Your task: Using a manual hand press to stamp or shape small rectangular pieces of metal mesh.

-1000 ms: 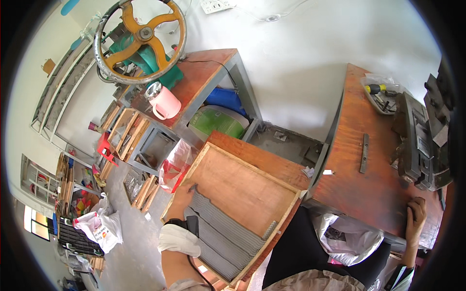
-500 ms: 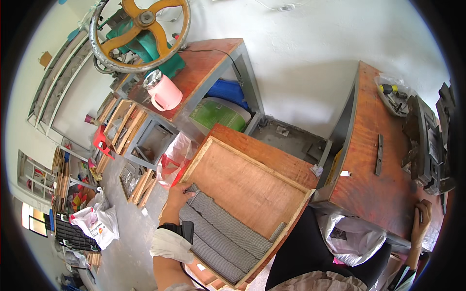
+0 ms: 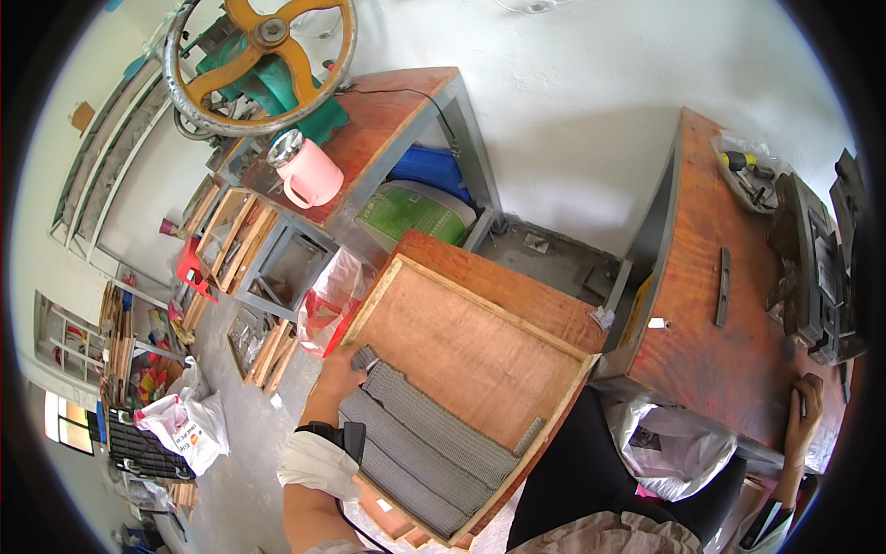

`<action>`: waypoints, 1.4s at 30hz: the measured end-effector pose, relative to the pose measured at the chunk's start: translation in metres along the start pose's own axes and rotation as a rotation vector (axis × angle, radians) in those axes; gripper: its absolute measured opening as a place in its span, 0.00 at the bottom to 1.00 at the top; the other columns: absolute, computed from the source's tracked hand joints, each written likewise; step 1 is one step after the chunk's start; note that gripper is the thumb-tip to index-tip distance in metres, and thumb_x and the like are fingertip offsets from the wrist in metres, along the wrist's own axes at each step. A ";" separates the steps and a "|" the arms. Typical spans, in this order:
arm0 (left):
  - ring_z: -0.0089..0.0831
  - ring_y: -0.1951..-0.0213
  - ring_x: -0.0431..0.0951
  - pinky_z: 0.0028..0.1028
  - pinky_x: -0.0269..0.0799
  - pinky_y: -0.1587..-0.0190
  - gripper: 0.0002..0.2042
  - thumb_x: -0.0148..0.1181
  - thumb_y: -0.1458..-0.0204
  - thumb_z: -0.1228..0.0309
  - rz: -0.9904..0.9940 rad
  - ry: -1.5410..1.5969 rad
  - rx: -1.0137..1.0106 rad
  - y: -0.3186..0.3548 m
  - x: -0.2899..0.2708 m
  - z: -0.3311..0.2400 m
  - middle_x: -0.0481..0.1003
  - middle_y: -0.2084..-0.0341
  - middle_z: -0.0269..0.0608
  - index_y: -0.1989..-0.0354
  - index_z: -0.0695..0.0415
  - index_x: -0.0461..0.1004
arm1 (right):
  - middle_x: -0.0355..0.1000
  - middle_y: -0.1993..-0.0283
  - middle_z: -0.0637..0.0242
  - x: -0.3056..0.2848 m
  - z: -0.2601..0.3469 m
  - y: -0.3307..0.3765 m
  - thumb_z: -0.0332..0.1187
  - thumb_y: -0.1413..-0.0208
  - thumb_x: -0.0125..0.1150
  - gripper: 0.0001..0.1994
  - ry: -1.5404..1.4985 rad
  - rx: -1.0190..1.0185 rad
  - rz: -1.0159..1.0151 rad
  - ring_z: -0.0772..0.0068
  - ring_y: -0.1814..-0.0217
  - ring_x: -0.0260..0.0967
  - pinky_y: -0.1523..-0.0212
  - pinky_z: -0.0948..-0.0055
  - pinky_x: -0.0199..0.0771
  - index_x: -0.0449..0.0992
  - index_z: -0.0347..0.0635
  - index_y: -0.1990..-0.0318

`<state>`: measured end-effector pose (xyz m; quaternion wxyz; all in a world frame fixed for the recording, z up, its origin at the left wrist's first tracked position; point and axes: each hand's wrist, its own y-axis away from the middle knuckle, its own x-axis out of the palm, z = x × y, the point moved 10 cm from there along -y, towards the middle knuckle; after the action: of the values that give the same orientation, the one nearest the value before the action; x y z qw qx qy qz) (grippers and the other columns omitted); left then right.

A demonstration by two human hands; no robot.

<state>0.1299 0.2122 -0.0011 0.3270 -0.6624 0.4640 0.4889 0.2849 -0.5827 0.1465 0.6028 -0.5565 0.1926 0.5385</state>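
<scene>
Tray (image 3: 480,346): shallow, wooden, slanted on a brown board (image 3: 503,289); its far part is bare.
Pieces (image 3: 434,452): thin, grey, packed in long rows across the tray's near part; a short row stands by the right rim.
Left hand (image 3: 340,374): at the tray's left rim, narrow, fingertips holding a short stack (image 3: 365,357) of grey pieces.
Right hand (image 3: 806,406): fingers curled on the bench (image 3: 683,323), near the machine (image 3: 812,268); cannot tell whether it holds anything.
Bench: bears a flat bar (image 3: 724,286) and a tool tub (image 3: 749,189).
Mug (image 3: 312,177): pink, on the left table (image 3: 397,106).
</scene>
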 end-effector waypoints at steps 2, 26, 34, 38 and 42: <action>0.48 0.56 0.75 0.34 0.70 0.51 0.28 0.69 0.69 0.74 0.010 0.033 -0.059 -0.003 -0.002 -0.004 0.75 0.60 0.55 0.51 0.60 0.73 | 0.65 0.59 0.54 0.000 0.000 -0.001 0.18 0.50 0.50 0.06 -0.001 0.006 -0.003 0.55 0.54 0.65 0.50 0.67 0.63 0.70 0.32 0.64; 0.46 0.72 0.78 0.36 0.73 0.66 0.16 0.64 0.68 0.63 0.092 0.542 0.523 -0.052 -0.076 -0.655 0.76 0.77 0.53 0.70 0.61 0.79 | 0.70 0.66 0.61 -0.037 0.049 -0.017 0.26 0.60 0.65 0.08 -0.124 -0.124 -0.137 0.57 0.62 0.67 0.58 0.63 0.69 0.77 0.40 0.68; 0.51 0.64 0.77 0.38 0.73 0.59 0.17 0.65 0.67 0.63 -0.012 0.248 0.457 -0.051 -0.041 -0.731 0.77 0.72 0.58 0.72 0.65 0.78 | 0.69 0.65 0.65 -0.033 0.041 -0.015 0.29 0.58 0.64 0.07 -0.200 -0.116 -0.116 0.58 0.60 0.65 0.57 0.64 0.68 0.77 0.45 0.68; 0.51 0.63 0.77 0.39 0.73 0.59 0.17 0.66 0.65 0.63 -0.066 0.326 0.463 -0.035 -0.044 -0.746 0.76 0.71 0.59 0.71 0.65 0.78 | 0.69 0.64 0.66 -0.033 0.037 -0.012 0.30 0.58 0.64 0.07 -0.217 -0.111 -0.107 0.59 0.61 0.64 0.58 0.64 0.67 0.78 0.46 0.68; 0.52 0.64 0.76 0.41 0.71 0.60 0.16 0.66 0.61 0.62 -0.167 0.493 0.525 -0.034 -0.044 -0.744 0.75 0.72 0.60 0.71 0.65 0.78 | 0.69 0.64 0.67 -0.034 0.036 -0.012 0.30 0.58 0.64 0.07 -0.225 -0.116 -0.103 0.59 0.60 0.64 0.58 0.64 0.66 0.78 0.46 0.68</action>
<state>0.4139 -0.4225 0.2690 0.4031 -0.6895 0.5826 0.1507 0.2698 -0.5633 0.1916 0.6142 -0.5357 0.0631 0.5760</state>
